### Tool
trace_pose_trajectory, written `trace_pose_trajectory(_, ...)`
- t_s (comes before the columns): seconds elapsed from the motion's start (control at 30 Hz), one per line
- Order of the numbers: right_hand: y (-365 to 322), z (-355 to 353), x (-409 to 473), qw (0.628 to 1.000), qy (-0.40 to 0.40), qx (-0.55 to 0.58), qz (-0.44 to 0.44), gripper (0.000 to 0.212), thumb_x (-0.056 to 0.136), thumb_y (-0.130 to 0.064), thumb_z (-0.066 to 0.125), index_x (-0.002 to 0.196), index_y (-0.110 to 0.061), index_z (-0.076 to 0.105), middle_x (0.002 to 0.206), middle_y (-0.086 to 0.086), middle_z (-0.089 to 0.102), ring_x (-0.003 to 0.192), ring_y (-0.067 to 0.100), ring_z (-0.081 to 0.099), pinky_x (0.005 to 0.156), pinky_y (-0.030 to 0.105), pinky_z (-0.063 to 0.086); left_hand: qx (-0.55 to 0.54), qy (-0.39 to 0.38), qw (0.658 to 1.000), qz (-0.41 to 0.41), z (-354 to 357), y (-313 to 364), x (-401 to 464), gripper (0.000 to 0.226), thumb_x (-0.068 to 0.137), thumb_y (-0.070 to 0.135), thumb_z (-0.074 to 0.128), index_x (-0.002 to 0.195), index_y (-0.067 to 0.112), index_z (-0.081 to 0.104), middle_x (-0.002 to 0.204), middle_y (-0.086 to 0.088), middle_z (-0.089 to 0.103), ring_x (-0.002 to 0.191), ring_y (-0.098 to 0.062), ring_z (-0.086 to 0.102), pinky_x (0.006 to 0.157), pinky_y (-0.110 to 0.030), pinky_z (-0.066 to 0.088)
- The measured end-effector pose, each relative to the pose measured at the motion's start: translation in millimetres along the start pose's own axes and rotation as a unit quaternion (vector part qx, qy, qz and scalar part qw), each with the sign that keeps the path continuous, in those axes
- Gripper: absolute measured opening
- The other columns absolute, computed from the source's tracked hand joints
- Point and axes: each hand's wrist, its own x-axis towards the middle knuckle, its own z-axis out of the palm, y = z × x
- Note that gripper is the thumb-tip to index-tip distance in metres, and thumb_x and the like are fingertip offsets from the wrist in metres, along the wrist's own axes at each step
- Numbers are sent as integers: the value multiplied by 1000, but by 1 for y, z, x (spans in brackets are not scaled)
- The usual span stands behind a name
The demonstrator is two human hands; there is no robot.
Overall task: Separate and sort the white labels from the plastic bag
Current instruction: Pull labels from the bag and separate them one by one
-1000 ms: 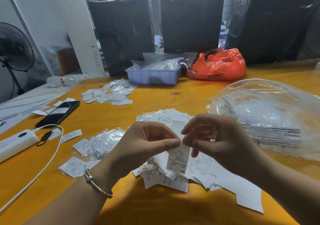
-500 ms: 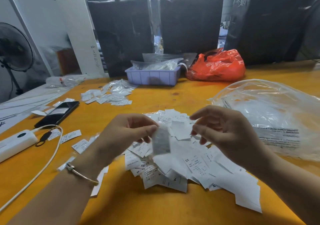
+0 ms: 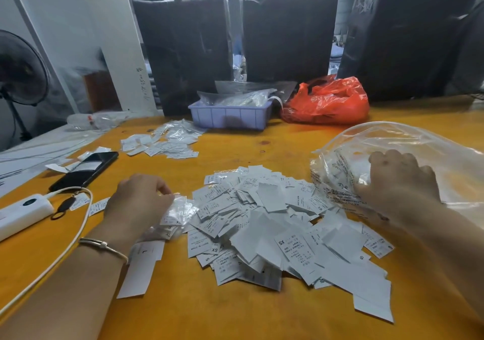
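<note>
White labels point(image 3: 267, 224) lie heaped on the orange surface point(image 3: 235, 313) between my hands, my left grip point(image 3: 138, 203) pinching a small label packet point(image 3: 180, 211) aside while my right point(image 3: 398, 182) presses flat on the plastic bag point(image 3: 419, 151), steadying it.

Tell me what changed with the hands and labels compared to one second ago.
The hands parted. The left hand carried the label left, down onto a small clear packet. The right hand let go and moved right onto the large plastic bag. The label pile stayed.

Orange table point(image 3: 248, 321) bears white labels point(image 3: 275, 224), plastic bag point(image 3: 408, 151), phone point(image 3: 83, 168).
</note>
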Motion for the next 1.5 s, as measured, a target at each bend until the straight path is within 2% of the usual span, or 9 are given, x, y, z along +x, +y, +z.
trace_pose_trajectory(0.2, 8, 0, 3, 999, 21, -23, -8, 18, 90, -20, 55, 105, -18, 65, 104, 4, 61, 97, 26, 54, 79, 33, 39, 41, 21, 998, 31, 1, 10, -8, 30, 91, 39, 67, 118, 26, 65, 133, -7, 53, 128, -29, 41, 88, -43, 45)
trace_pose_trajectory(0.47, 10, 1, 3, 980, 160, 107, -56, 27, 95, -26, 54, 99, -6, 72, 96, 16, 67, 94, 36, 56, 76, 43, 47, -144, 32, 971, 187, 15, 37, -30, 10, 90, 31, 68, 100, 32, 67, 115, 11, 57, 118, -13, 49, 92, -34, 45)
trace_pose_trajectory(0.6, -7, -11, -11, 891, 260, 337, -159, 22, 90, -22, 64, 92, -4, 74, 90, 12, 70, 91, 30, 60, 74, 38, 47, -239, -36, 925, 291, 15, 54, -49, 14, 88, 38, 68, 103, 37, 67, 112, 22, 59, 109, 3, 54, 86, -20, 49)
trace_pose_trajectory(0.73, -40, -24, -42, 741, 60, 645, -178, 23, 80, -36, 67, 89, -17, 77, 86, 3, 70, 83, 28, 60, 70, 40, 48, -295, -164, 879, 337, 11, 67, -63, 30, 86, 59, 64, 108, 38, 68, 110, 23, 64, 107, 1, 60, 83, -18, 53)
trace_pose_trajectory(0.9, -61, -17, -67, 822, 140, 402, -377, 22, 82, -37, 61, 95, -27, 76, 94, -3, 70, 83, 17, 56, 63, 29, 48, -445, -333, 790, 257, 7, 77, -72, 49, 90, 57, 49, 111, 18, 72, 104, 1, 74, 96, -13, 70, 76, -21, 55)
trace_pose_trajectory(1.1, -66, -11, -71, 818, 207, 349, -407, 21, 83, -34, 69, 97, -20, 77, 96, -1, 73, 87, 25, 60, 60, 39, 51, -470, -371, 772, 213, 5, 76, -72, 24, 88, 33, 65, 107, 22, 75, 100, -3, 76, 94, -15, 71, 79, -20, 54)
trace_pose_trajectory(1.3, -60, -12, -68, 817, 13, 463, -345, 67, 66, -53, 74, 127, -31, 56, 110, -21, 64, 106, 1, 56, 83, 15, 45, -486, -342, 778, 202, 4, 73, -70, 10, 86, 24, 72, 89, 17, 78, 91, -6, 76, 86, -13, 70, 77, -19, 54)
trace_pose_trajectory(1.4, -53, -17, -59, 735, -172, 609, -244, 79, 62, -52, 81, 131, -27, 51, 108, -8, 71, 97, 5, 65, 78, 21, 52, -495, -315, 782, 209, 1, 71, -69, 12, 85, 27, 70, 88, 19, 78, 89, -5, 76, 84, -13, 69, 75, -19, 54)
trace_pose_trajectory(1.5, -49, -19, -53, 666, -294, 653, -210, 53, 69, -44, 76, 111, -13, 66, 92, 9, 74, 78, 18, 68, 68, 24, 50, -501, -293, 785, 215, -3, 70, -69, 14, 83, 31, 71, 87, 19, 78, 89, -5, 76, 82, -13, 68, 72, -18, 53)
